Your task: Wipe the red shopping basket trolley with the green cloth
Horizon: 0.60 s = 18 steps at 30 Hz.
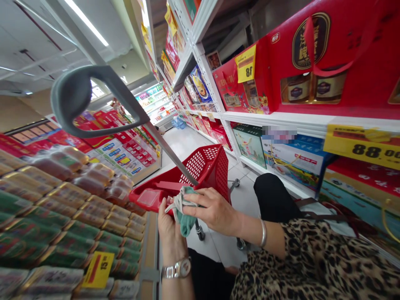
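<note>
A crumpled green cloth (188, 223) with whitish edges and strings is bunched between my two hands, against the front rim of a red plastic shopping basket on wheels (218, 175). My right hand (215, 208), a silver bangle at its wrist, lies over the cloth with its fingers pressed onto it. My left hand (171, 227), wearing a metal watch (176, 268), pinches the cloth from the other side, close to the basket's corner. Its fingertips are partly hidden. From the basket rises a long pole with a grey loop handle (100, 102).
White shelves (250, 116) with red gift boxes (331, 58) and yellow price tags stand close on the right. Stacked packs of cans (68, 225) and bottles (59, 160) line the left. A tiled aisle (175, 141) runs ahead. My dark-trousered knee (271, 196) is beside the shelf.
</note>
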Each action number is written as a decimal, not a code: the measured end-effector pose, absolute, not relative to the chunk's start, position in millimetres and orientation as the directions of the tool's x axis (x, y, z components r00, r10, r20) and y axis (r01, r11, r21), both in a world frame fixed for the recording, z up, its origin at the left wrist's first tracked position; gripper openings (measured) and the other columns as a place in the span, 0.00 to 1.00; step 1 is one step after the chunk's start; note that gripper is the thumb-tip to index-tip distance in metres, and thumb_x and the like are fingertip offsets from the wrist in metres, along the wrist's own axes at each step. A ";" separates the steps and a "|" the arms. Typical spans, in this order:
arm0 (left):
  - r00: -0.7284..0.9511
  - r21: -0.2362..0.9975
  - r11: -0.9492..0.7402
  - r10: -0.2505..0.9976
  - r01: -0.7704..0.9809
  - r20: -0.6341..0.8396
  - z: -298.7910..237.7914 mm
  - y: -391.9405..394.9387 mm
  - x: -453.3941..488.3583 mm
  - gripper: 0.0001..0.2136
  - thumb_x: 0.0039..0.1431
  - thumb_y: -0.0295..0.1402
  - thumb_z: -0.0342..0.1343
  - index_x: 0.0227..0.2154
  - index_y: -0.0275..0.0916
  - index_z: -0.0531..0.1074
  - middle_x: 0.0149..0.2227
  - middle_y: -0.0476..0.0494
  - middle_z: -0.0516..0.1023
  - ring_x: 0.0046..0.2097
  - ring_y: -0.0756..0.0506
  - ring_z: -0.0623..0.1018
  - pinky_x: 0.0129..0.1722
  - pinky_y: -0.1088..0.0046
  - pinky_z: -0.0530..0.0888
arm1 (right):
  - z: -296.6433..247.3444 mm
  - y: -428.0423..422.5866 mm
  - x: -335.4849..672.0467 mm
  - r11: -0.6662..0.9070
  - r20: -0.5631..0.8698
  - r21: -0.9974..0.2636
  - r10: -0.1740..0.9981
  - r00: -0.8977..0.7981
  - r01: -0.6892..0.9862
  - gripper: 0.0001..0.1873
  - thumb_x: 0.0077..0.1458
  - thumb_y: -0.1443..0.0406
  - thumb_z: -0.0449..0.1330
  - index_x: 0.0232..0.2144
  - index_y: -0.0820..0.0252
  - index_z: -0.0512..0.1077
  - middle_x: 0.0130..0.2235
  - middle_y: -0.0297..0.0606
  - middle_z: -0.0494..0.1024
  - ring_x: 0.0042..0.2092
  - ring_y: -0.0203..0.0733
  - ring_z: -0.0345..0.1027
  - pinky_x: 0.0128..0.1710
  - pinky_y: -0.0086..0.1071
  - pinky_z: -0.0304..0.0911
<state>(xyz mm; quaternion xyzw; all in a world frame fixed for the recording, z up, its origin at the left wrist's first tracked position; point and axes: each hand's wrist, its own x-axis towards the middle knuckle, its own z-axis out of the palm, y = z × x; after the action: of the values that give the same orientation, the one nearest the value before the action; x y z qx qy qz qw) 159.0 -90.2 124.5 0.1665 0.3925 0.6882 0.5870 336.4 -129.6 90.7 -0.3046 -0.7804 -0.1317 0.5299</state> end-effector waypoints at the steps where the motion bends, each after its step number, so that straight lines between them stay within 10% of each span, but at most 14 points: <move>1: -0.282 0.740 -0.009 0.928 -0.673 -0.244 126.7 -89.2 160.0 0.03 0.61 0.26 0.57 0.32 0.37 0.69 0.26 0.50 0.74 0.26 0.53 0.75 0.30 0.80 0.75 | 89.5 -128.3 337.1 0.776 0.903 -0.115 0.342 -0.259 0.620 0.17 0.69 0.67 0.60 0.55 0.47 0.79 0.59 0.35 0.80 0.53 0.44 0.70 0.46 0.37 0.65; 11: -0.342 0.821 -0.069 0.926 -0.567 -0.159 133.6 -98.7 145.4 0.07 0.57 0.21 0.56 0.34 0.38 0.65 0.24 0.56 0.66 0.24 0.55 0.70 0.32 0.80 0.76 | 79.9 -115.0 368.4 0.641 0.785 -0.264 0.577 -0.225 0.721 0.16 0.66 0.71 0.61 0.52 0.49 0.81 0.59 0.39 0.80 0.47 0.44 0.73 0.44 0.38 0.63; 18: -0.328 0.764 -0.021 0.911 -0.645 -0.252 144.8 -112.9 125.8 0.04 0.59 0.21 0.53 0.37 0.34 0.68 0.24 0.55 0.64 0.23 0.57 0.68 0.27 0.86 0.71 | 84.7 -121.0 367.2 0.650 0.840 -0.284 0.523 -0.143 0.705 0.19 0.67 0.72 0.57 0.54 0.50 0.80 0.60 0.42 0.79 0.50 0.44 0.72 0.47 0.39 0.64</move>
<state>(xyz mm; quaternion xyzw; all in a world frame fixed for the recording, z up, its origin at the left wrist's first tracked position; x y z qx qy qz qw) 125.8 -112.9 144.8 0.1574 0.4220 0.6970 0.5580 367.2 -121.0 84.7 -0.4087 -0.7508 -0.0890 0.5112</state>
